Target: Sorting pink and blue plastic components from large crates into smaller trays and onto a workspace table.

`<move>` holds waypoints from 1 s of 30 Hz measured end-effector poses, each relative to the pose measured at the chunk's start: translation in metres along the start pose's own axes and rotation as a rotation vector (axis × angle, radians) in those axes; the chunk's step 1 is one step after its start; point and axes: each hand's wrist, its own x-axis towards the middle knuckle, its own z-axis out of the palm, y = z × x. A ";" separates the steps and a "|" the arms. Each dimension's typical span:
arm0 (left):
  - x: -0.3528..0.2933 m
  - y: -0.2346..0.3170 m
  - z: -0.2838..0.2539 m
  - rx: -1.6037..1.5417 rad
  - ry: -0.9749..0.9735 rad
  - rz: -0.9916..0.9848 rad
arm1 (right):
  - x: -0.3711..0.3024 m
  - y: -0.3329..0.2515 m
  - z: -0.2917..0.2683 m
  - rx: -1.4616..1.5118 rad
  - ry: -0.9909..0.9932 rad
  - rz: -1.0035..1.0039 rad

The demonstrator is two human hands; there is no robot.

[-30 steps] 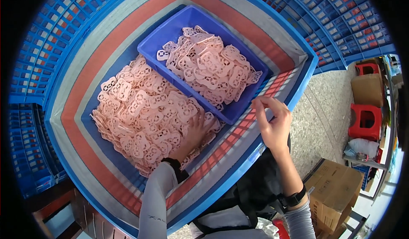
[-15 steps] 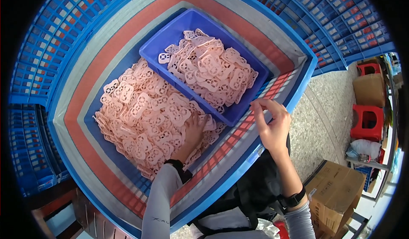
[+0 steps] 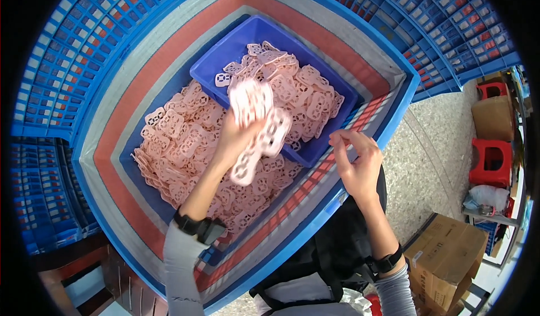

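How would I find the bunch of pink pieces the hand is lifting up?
Start at the big blue crate, whose floor is heaped with pale pink cut-out pieces. Near the small blue tray inside it, the left hand rises. Its bunch of pieces is the only one raised off the pile, and looks blurred.

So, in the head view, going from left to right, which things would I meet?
Stacked blue crates → loose pile of pink plastic parts → left hand lifting a bunch of pink parts → right hand → cardboard box → red stools.
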 end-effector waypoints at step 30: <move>-0.018 0.008 -0.080 -0.492 0.464 -0.662 | 0.003 0.011 -0.031 0.012 -0.085 -0.075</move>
